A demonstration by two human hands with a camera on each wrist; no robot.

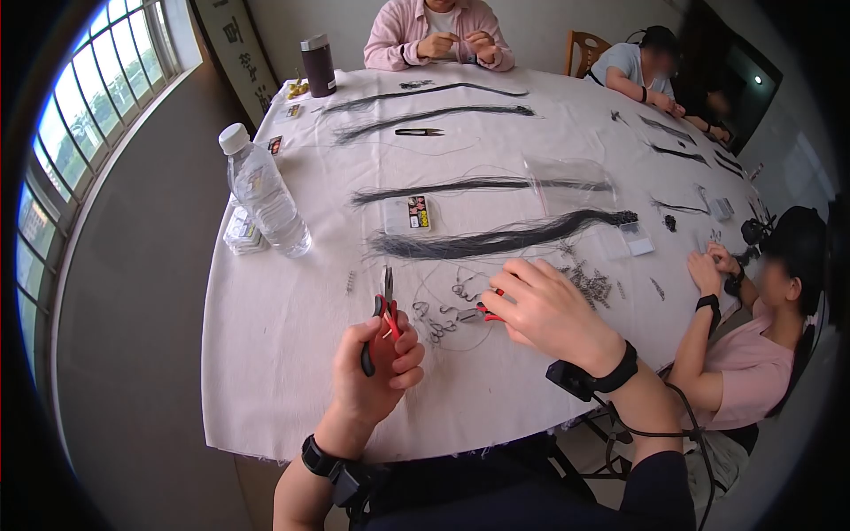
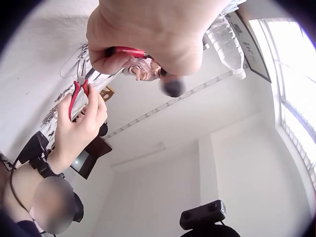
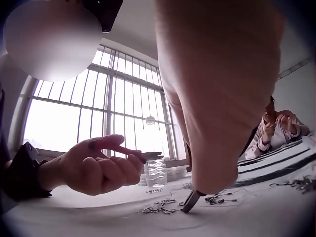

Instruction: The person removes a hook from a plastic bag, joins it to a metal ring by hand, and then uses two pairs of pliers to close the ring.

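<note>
My left hand (image 1: 376,372) grips needle-nose pliers (image 1: 388,285) with red and black handles, their tips pointing up and away from me. Fingers are curled round the handles. My right hand (image 1: 553,310) holds a second pair of red-handled pliers (image 1: 467,315), tips pointing left and down, close over a loose cluster of small looped metal pieces (image 1: 438,327) and thin wire. In the left wrist view this second pair (image 2: 74,101) shows its handles spread. The right palm hides most of these pliers in the right wrist view, leaving the metal tip (image 3: 190,202) low near the cloth.
Dark strand bundles (image 1: 505,239) lie across the white cloth (image 1: 274,380) beyond my hands. A pile of small metal parts (image 1: 584,283) lies to the right. On the left stand a water bottle (image 1: 270,203) and a tumbler (image 1: 319,66). Several people sit around the table.
</note>
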